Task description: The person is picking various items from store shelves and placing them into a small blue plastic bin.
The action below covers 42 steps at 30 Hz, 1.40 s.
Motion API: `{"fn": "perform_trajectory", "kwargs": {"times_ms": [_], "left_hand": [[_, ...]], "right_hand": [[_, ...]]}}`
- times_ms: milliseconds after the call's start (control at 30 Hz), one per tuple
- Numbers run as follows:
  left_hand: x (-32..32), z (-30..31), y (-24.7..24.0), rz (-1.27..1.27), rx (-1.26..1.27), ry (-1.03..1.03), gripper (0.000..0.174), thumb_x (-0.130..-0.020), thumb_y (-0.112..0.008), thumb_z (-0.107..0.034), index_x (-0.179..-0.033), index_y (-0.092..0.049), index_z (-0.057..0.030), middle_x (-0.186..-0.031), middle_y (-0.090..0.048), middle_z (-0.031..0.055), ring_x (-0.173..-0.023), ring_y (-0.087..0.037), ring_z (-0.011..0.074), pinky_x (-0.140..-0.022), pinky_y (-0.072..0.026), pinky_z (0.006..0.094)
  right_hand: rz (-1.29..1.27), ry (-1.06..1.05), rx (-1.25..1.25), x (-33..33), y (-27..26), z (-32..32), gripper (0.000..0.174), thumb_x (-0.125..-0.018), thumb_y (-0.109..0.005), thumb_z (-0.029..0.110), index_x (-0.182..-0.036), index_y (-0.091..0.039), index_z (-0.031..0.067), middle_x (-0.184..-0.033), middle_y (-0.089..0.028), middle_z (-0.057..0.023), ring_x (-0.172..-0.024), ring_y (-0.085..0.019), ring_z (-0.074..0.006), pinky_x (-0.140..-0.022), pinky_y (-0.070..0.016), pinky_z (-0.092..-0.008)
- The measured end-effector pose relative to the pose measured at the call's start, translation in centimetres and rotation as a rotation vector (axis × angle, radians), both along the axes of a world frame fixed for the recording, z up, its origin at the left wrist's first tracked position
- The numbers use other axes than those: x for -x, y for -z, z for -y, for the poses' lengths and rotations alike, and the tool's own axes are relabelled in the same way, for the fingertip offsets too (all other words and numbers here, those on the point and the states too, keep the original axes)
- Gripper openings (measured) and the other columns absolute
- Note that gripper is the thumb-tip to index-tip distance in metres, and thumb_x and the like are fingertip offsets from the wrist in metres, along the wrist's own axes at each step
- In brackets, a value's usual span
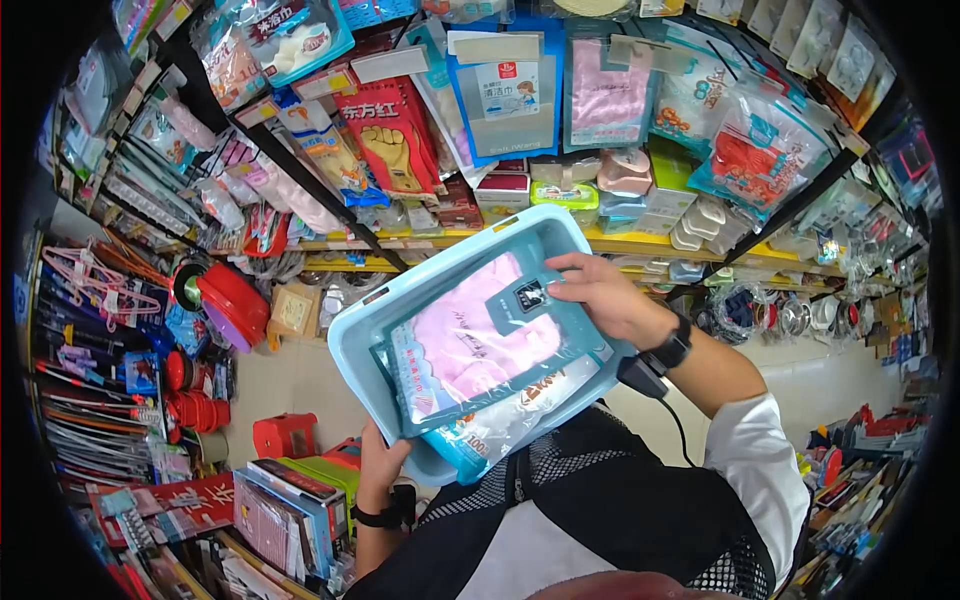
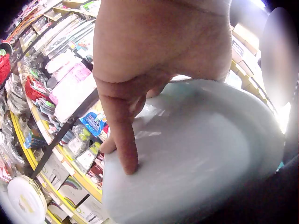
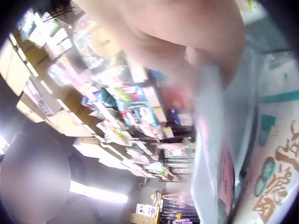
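A light-blue plastic basket [image 1: 362,345] is held tilted in front of the torso. My left hand [image 1: 382,462] supports it at the lower left corner; in the left wrist view a finger [image 2: 124,144] lies along its smooth outer wall [image 2: 196,140]. Inside lies a clear pack of pink cloth [image 1: 470,335] with a dark label. Beneath that is a white-and-teal pack [image 1: 520,415] with printed lettering. My right hand [image 1: 610,295] reaches over the right side and pinches the pink cloth pack near its upper right corner. In the right wrist view the fingertips are partly hidden.
Ahead, shelves carry hanging packs, among them a red glove pack [image 1: 390,138] and a blue-edged cloth pack [image 1: 508,95]. Pink hangers [image 1: 90,275] and red basins [image 1: 235,305] stand at left. Boxes [image 1: 275,520] and a red container [image 1: 285,435] sit low at left.
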<state>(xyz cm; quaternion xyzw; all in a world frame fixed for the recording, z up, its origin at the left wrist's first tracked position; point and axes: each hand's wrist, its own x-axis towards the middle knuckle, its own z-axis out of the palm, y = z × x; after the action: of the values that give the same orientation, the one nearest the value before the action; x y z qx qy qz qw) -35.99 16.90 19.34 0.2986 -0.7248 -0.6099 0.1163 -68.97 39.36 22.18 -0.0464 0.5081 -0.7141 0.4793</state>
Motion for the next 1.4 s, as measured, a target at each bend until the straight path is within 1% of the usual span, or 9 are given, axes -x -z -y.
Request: {"fn": "perform_trajectory", "kwargs": {"times_ms": [167, 267, 467, 600, 667, 767, 833, 1067, 1400], "left_hand": [[0.8, 1.1, 0.5, 0.000, -0.011, 0.055, 0.040, -0.069, -0.057, -0.008, -0.107, -0.055, 0.0056, -0.090, -0.064, 0.0084, -0.081, -0.059, 0.0161, -0.074, -0.0493, 0.0312], [2.3, 1.1, -0.3, -0.008, -0.033, 0.061, 0.041, -0.069, -0.057, -0.008, -0.108, -0.055, 0.0057, -0.091, -0.063, 0.0085, -0.081, -0.059, 0.0162, -0.075, -0.0495, 0.0315], [3.3, 0.6, -1.1, -0.029, 0.015, 0.066, 0.042, -0.069, -0.056, -0.008, -0.109, -0.054, 0.0057, -0.090, -0.062, 0.0077, -0.082, -0.058, 0.0155, -0.076, -0.0493, 0.0307], [3.6, 0.1, -1.3, -0.012, -0.030, 0.031, 0.042, -0.068, -0.056, -0.009, -0.108, -0.055, 0.0056, -0.091, -0.062, 0.0069, -0.083, -0.058, 0.0150, -0.076, -0.0489, 0.0298], [4.3, -0.1, -1.3, 0.011, -0.023, 0.022, 0.042, -0.069, -0.056, -0.009, -0.108, -0.054, 0.0055, -0.091, -0.062, 0.0068, -0.083, -0.058, 0.0147, -0.076, -0.0488, 0.0296], [6.7, -1.2, -1.4, 0.015, -0.045, -0.038, 0.043, -0.069, -0.056, -0.008, -0.110, -0.054, 0.0054, -0.093, -0.061, 0.0067, -0.084, -0.057, 0.0146, -0.077, -0.0486, 0.0292], [7.6, -2.5, -1.7, 0.000, -0.066, -0.082, 0.043, -0.070, -0.055, -0.008, -0.111, -0.054, 0.0054, -0.094, -0.061, 0.0068, -0.085, -0.057, 0.0146, -0.077, -0.0484, 0.0289], [6.8, -5.8, -2.5, 0.041, -0.028, -0.202, 0.046, -0.072, -0.053, -0.003, -0.116, -0.053, 0.0062, -0.099, -0.062, 0.0085, -0.088, -0.059, 0.0171, -0.081, -0.0490, 0.0303], [7.6, -10.1, -2.9, 0.059, -0.018, -0.396, 0.043, -0.072, -0.052, -0.003, -0.114, -0.054, 0.0053, -0.096, -0.061, 0.0067, -0.084, -0.057, 0.0153, -0.076, -0.0478, 0.0278]], "right_hand": [[-0.423, 0.215, 0.069, 0.5, -8.4, -5.9, 0.033, -0.087, -0.066, 0.001, -0.118, -0.053, -0.0018, -0.097, -0.071, -0.0098, -0.085, -0.067, -0.0135, -0.075, -0.0538, -0.0257], [-0.968, 0.287, -0.018, 3.0, -11.8, -12.1, 0.029, -0.079, -0.071, -0.003, -0.107, -0.062, -0.0019, -0.095, -0.071, -0.0084, -0.084, -0.067, -0.0135, -0.077, -0.0525, -0.0250], [-1.450, 0.999, 0.011, 7.3, -10.5, -20.6, 0.020, -0.085, -0.058, -0.013, -0.102, -0.066, -0.0037, -0.102, -0.068, -0.0094, -0.091, -0.064, -0.0161, -0.082, -0.0501, -0.0270], [-1.548, 0.925, 0.023, 8.2, -11.6, -18.5, 0.022, -0.084, -0.060, -0.012, -0.103, -0.067, -0.0035, -0.101, -0.068, -0.0093, -0.089, -0.063, -0.0156, -0.079, -0.0495, -0.0267], [-1.728, 0.721, -0.349, 9.6, -12.3, -16.2, 0.023, -0.082, -0.063, -0.010, -0.103, -0.068, -0.0034, -0.099, -0.069, -0.0100, -0.087, -0.063, -0.0151, -0.077, -0.0488, -0.0258], [-1.692, 0.647, -0.380, 15.8, -10.5, -12.8, 0.022, -0.080, -0.067, -0.006, -0.101, -0.069, -0.0029, -0.097, -0.069, -0.0110, -0.087, -0.063, -0.0160, -0.076, -0.0491, -0.0254], [-1.354, 0.524, -0.253, 19.3, -8.9, -11.0, 0.022, -0.080, -0.070, 0.000, -0.101, -0.068, -0.0028, -0.095, -0.069, -0.0100, -0.087, -0.064, -0.0160, -0.075, -0.0498, -0.0258], [-1.226, 0.377, -0.077, 23.4, -10.2, -6.5, 0.027, -0.079, -0.071, 0.001, -0.104, -0.063, -0.0027, -0.094, -0.069, -0.0066, -0.084, -0.064, -0.0129, -0.071, -0.0507, -0.0243], [-1.345, 0.319, 0.014, 26.1, -11.4, -5.0, 0.014, -0.078, -0.072, -0.001, -0.090, -0.066, -0.0009, -0.087, -0.066, -0.0005, -0.071, -0.056, -0.0081, -0.064, -0.0455, -0.0232]]}}
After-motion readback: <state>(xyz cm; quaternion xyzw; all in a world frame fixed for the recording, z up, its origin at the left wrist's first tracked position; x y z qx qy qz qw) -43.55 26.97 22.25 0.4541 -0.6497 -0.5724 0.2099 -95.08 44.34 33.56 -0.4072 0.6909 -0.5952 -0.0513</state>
